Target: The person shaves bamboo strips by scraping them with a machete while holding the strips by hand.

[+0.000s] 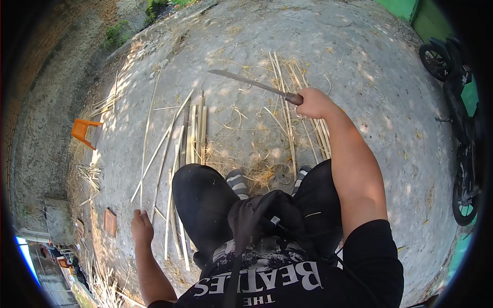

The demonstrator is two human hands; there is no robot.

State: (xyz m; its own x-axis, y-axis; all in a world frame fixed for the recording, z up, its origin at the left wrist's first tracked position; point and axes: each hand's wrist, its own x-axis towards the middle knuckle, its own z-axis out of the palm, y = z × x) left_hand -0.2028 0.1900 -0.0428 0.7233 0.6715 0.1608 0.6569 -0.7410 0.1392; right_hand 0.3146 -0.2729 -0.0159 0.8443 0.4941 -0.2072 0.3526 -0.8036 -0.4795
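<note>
My right hand (314,103) is closed round the wooden handle of a long knife (246,80), its blade pointing left over the ground. Low on the left, my left hand (142,226) has its fingers closed at the lower end of a long thin bamboo strip (148,134) that extends upward. Pale split bamboo pieces (198,128) lie on the concrete between that strip and my knees. Another group of long strips (284,108) lies beneath and beside the knife.
Shavings (262,167) litter the concrete around my feet. An orange plastic chair (85,132) and a brick-coloured block (110,222) are at the left. A motorcycle (459,113) stands at the right edge. More split strips (105,285) lie at lower left.
</note>
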